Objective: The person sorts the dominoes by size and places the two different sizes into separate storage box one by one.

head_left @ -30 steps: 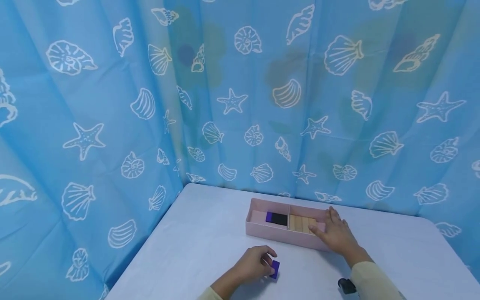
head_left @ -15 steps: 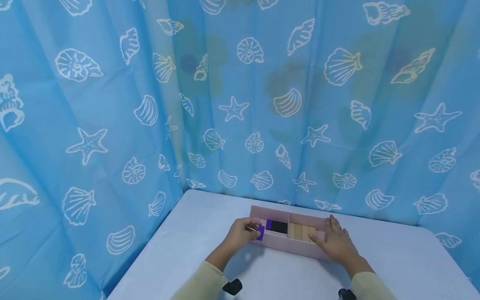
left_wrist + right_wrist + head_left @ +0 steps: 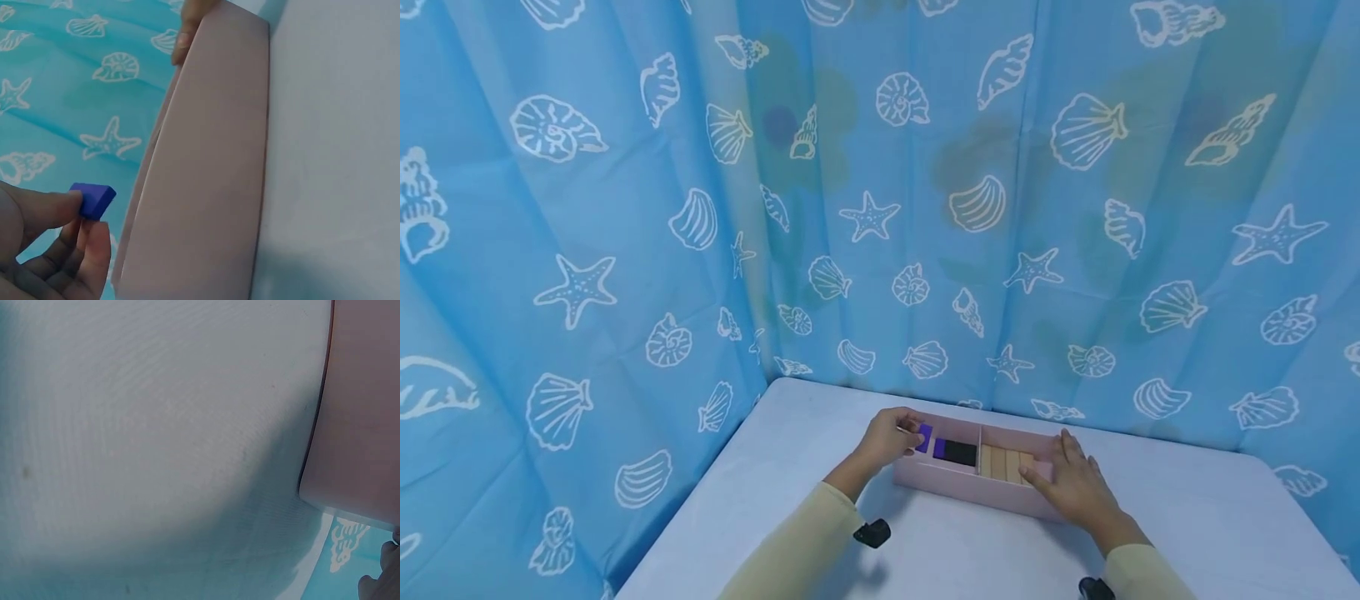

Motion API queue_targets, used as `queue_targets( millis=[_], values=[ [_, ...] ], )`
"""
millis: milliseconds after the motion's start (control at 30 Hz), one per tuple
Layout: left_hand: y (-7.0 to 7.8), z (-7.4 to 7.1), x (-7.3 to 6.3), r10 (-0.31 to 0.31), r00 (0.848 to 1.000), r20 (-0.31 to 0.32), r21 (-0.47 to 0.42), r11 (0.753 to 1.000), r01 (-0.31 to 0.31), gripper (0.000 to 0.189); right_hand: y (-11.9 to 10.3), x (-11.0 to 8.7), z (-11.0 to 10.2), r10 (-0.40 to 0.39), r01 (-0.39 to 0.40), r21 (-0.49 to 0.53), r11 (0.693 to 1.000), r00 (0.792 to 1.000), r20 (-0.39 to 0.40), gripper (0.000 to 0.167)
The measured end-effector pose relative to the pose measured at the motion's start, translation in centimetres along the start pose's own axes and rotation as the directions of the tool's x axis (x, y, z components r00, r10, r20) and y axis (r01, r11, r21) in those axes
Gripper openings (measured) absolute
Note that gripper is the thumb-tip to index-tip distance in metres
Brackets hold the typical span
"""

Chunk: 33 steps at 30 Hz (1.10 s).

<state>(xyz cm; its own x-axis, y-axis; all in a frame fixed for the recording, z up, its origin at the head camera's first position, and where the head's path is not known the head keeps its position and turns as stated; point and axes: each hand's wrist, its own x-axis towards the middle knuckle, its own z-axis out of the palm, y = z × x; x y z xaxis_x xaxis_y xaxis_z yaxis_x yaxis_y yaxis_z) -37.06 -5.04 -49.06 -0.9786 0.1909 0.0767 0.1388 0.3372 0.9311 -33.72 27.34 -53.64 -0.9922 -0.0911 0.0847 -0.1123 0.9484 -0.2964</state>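
My left hand (image 3: 887, 437) pinches a small purple block (image 3: 94, 200) between thumb and fingers, over the left end of a long pink box (image 3: 951, 485). Inside the box's left compartment, against the divider, lie black blocks (image 3: 961, 452) with a purple block (image 3: 940, 448) beside them. Several pale wooden blocks (image 3: 1006, 463) fill much of the right compartment. My right hand (image 3: 1072, 482) rests on the right end of the box, fingers spread across the rim and thumb by the wooden blocks. In the right wrist view only some fingertips (image 3: 378, 575) show at the box's corner.
The box stands on a white-covered table (image 3: 820, 400). A blue curtain (image 3: 880, 208) printed with white shells and starfish hangs behind and to the left. A black wrist device (image 3: 872, 533) sits at the left sleeve, another (image 3: 1096, 588) at the right sleeve.
My left hand has picked the purple block up off the table in front and carried it up and over the box's left compartment. My right hand has stayed on the box.
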Motion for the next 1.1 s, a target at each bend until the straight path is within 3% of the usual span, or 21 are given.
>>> queue_targets(
  millis=[233, 400, 500, 667, 767, 900, 1000, 1100],
  values=[
    [0.5, 0.8, 1.3, -0.056, 0.998, 0.009, 0.035, 0.998, 0.055, 0.02, 0.1, -0.1, -0.1, 0.006, -0.006, 0.001, 1.0, 1.0, 0.025, 0.11],
    [0.7, 1.2, 2.2, -0.06, 0.998, 0.025, 0.07, 0.996, 0.058, 0.019, -0.1, -0.1, -0.1, 0.006, -0.006, -0.001, 1.0, 1.0, 0.019, 0.111],
    [0.8, 1.5, 2.7, -0.038, 0.999, 0.023, 0.126, 0.991, 0.035, 0.02, -0.1, -0.1, -0.1, 0.002, -0.002, 0.0, 1.0, 1.0, 0.015, 0.11],
    [0.8, 2.2, 3.7, -0.024, 1.0, -0.015, 0.272, 0.962, 0.027, 0.02, -0.1, -0.1, -0.1, -0.006, 0.006, 0.009, 1.0, 1.0, 0.016, 0.109],
    [0.6, 2.5, 4.2, -0.003, 1.0, -0.016, 0.387, 0.922, 0.01, 0.019, -0.1, -0.1, -0.1, -0.009, 0.009, 0.014, 1.0, 1.0, 0.018, 0.109],
    [0.3, 2.9, 4.5, 0.015, 1.0, 0.002, 0.53, 0.848, -0.014, 0.019, -0.1, -0.1, 0.1, -0.007, 0.007, 0.009, 1.0, 1.0, 0.021, 0.11],
    [0.2, 3.3, 4.8, 0.014, 1.0, -0.004, 0.629, 0.777, -0.008, 0.008, -0.1, -0.2, 0.0, -0.008, 0.008, -0.006, 1.0, 1.0, 0.017, 0.11],
    [0.3, 3.8, 5.1, 0.039, 0.999, -0.02, 0.733, 0.68, -0.012, 0.008, -0.1, -0.1, -0.2, -0.011, 0.011, -0.009, 1.0, 1.0, 0.011, 0.11]
  ],
)
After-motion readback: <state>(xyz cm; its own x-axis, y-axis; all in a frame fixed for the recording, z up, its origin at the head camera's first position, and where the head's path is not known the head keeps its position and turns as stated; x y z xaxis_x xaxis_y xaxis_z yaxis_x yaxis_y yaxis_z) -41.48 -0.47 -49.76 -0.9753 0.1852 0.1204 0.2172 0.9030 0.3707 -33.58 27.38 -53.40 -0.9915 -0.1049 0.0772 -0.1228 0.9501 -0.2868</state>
